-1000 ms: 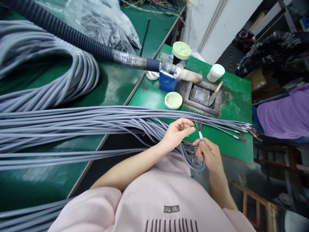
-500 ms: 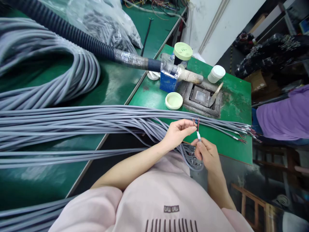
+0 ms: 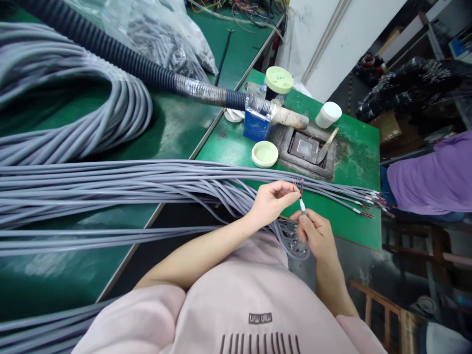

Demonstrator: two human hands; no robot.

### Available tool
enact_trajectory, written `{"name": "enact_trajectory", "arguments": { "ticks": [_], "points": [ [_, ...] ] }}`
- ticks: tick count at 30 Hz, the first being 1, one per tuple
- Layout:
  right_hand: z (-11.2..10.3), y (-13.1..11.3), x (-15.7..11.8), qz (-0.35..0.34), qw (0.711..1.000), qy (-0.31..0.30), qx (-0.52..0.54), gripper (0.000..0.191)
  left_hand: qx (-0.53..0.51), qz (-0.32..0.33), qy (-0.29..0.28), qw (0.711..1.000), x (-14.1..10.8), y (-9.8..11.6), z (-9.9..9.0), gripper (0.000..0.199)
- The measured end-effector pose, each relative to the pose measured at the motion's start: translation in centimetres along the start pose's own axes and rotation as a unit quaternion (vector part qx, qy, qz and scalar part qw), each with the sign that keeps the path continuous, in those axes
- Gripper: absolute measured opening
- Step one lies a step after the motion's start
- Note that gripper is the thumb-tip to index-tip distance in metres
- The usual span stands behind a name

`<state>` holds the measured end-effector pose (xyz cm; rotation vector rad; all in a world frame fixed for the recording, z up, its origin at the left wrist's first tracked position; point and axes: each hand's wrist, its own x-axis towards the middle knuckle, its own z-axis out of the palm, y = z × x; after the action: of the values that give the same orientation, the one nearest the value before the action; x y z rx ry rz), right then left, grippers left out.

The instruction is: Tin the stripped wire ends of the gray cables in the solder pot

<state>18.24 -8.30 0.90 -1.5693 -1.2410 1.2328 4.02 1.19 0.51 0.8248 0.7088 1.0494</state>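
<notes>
A single grey cable ends in a short white sleeve, and thin coloured wires fan out of it, red and blue among them (the finer colours are too small to sort out). The right hand is nearly closed, thumb and fingers pinching the cable just below the sleeve, while the rest of the cable drops past the hand into a loose loop. The left hand is curled, its fingertips right beside the wires, though I cannot tell whether they grip them. Just beyond both hands, a long bundle of grey cables lies across the green bench, with stripped ends past the right hand. Farther off sit a pale green lid, a white jar and a square metal pot with a scraper resting in it.
</notes>
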Motion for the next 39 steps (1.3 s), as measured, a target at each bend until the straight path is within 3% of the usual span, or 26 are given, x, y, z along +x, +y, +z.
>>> {"name": "enact_trajectory", "arguments": {
  "ticks": [14, 19, 24, 27, 30, 33, 36, 39],
  "points": [
    [0.2, -0.8, 0.0, 0.006, 0.999, -0.001, -0.039, 0.03, 0.005, 0.004, -0.011, 1.0, 0.3, 0.0, 0.0, 0.029],
    [-0.1, -0.4, 0.5, 0.017, 0.999, 0.011, 0.041, 0.031, 0.086, 0.081, 0.011, 0.993, -0.6, -0.6, -0.1, 0.018],
    [-0.7, -1.3, 1.9, 0.015, 0.995, -0.012, 0.1, 0.029, 0.171, 0.153, -0.024, 0.973, -1.6, -0.9, -0.1, 0.013],
    [-0.5, -1.9, 2.6, -0.005, 0.993, 0.02, 0.118, 0.025, 0.139, 0.131, -0.02, 0.981, -1.8, -1.0, 0.2, 0.018],
    [0.2, -2.2, 3.0, -0.029, 0.992, 0.066, 0.108, 0.02, 0.035, 0.064, -0.045, 0.996, -1.8, -1.3, 0.4, 0.027],
    [0.8, -2.4, 3.2, -0.055, 0.99, 0.117, 0.056, 0.021, -0.045, 0.006, -0.027, 0.999, -1.6, -1.7, 0.5, 0.032],
    [0.9, -2.9, 3.5, -0.085, 0.984, 0.153, -0.026, 0.021, -0.053, -0.009, 0.008, 0.999, -1.2, -1.9, 0.3, 0.031],
    [0.3, -3.8, 4.4, -0.108, 0.98, 0.148, -0.077, 0.023, -0.043, 0.002, 0.019, 0.999, -0.8, -1.6, -0.3, 0.03]
  ]
}}
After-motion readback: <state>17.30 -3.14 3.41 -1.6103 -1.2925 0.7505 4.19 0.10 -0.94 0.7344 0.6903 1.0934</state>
